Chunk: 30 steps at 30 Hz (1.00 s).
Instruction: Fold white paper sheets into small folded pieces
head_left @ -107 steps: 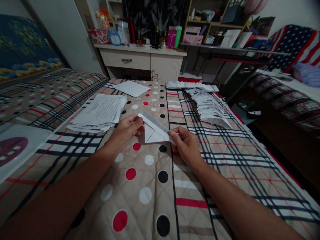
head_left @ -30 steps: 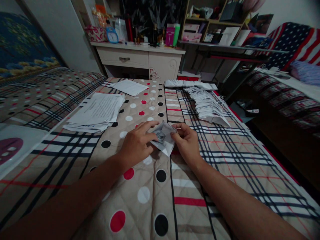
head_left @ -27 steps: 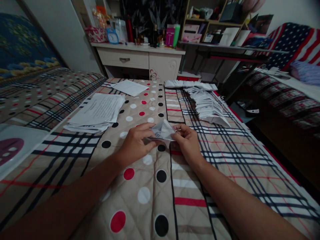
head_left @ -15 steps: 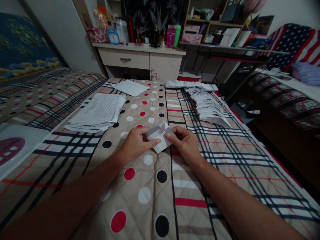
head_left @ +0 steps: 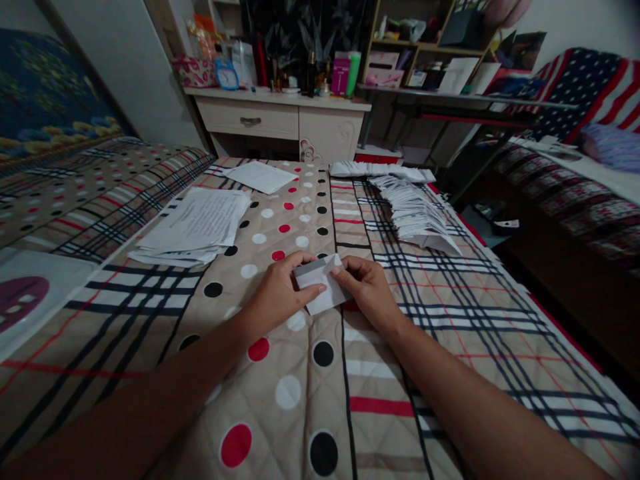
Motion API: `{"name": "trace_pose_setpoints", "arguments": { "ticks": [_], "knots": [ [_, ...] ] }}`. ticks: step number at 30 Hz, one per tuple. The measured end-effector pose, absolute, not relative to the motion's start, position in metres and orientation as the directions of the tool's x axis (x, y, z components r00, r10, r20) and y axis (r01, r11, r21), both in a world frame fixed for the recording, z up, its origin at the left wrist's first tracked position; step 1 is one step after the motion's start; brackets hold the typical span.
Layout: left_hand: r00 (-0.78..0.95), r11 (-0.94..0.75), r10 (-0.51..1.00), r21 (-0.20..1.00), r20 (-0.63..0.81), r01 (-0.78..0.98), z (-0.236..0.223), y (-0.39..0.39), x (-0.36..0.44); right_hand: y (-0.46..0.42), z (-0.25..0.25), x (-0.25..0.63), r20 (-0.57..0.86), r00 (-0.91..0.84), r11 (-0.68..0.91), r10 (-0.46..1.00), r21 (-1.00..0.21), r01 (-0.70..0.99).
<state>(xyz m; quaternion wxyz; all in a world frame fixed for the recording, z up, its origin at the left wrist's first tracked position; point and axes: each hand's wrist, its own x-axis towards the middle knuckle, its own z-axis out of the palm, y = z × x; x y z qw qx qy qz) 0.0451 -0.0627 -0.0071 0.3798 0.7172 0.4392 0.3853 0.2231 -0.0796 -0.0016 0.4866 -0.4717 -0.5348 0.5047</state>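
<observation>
A small folded sheet of paper (head_left: 323,299), white with a grey strip along its upper edge, is held between my two hands just above the bedspread (head_left: 280,427). My left hand (head_left: 283,287) pinches its left side, thumb across the front and fingers behind. At the right side, my right hand (head_left: 365,283) grips the paper, its thumb pressing near the top corner where a flap stands up. The fingers behind the paper are partly hidden. To the left lies a stack of printed sheets (head_left: 197,220); to the right, a row of folded paper pieces (head_left: 417,213).
Another bundle of folded paper (head_left: 383,171) lies at the bed's far edge. Some white sheets (head_left: 263,177) lie far left of centre. A white item with a purple print (head_left: 55,287) is at the left. Beyond the bed stands a white dresser (head_left: 255,120) crowded with bottles.
The paper has gone from a long triangular shape, through an opened, pointed form with printing showing, to a flatter, compact shape. My left hand has moved right, closer to my right hand.
</observation>
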Motion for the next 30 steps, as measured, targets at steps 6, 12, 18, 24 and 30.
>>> {"name": "trace_pose_setpoints", "arguments": {
  "ticks": [6, 12, 18, 24, 30],
  "knots": [
    [0.301, -0.683, 0.702, 0.491, 0.645, 0.541, 0.002, -0.067, 0.046, -0.08, -0.004, 0.222, 0.048, -0.097, 0.051, 0.994, -0.998, 0.031],
    [0.339, -0.712, 0.681, 0.478, 0.649, 0.514, 0.003, -0.071, 0.047, -0.08, -0.004, 0.221, 0.069, -0.101, 0.077, 0.993, -0.994, 0.078],
    [0.234, -0.668, 0.718, 0.555, 0.655, 0.496, 0.007, -0.07, 0.049, -0.08, -0.005, 0.218, 0.078, -0.075, 0.088, 0.994, -0.985, 0.15],
    [0.266, -0.776, 0.597, 0.461, 0.757, 0.43, 0.004, -0.068, 0.049, -0.079, -0.007, 0.215, 0.063, 0.006, 0.06, 0.998, -0.979, 0.197],
    [0.318, -0.821, 0.547, 0.421, 0.774, 0.385, 0.0, -0.068, 0.049, -0.078, -0.009, 0.216, 0.096, 0.022, 0.09, 0.995, -0.977, 0.195]
  ]
}}
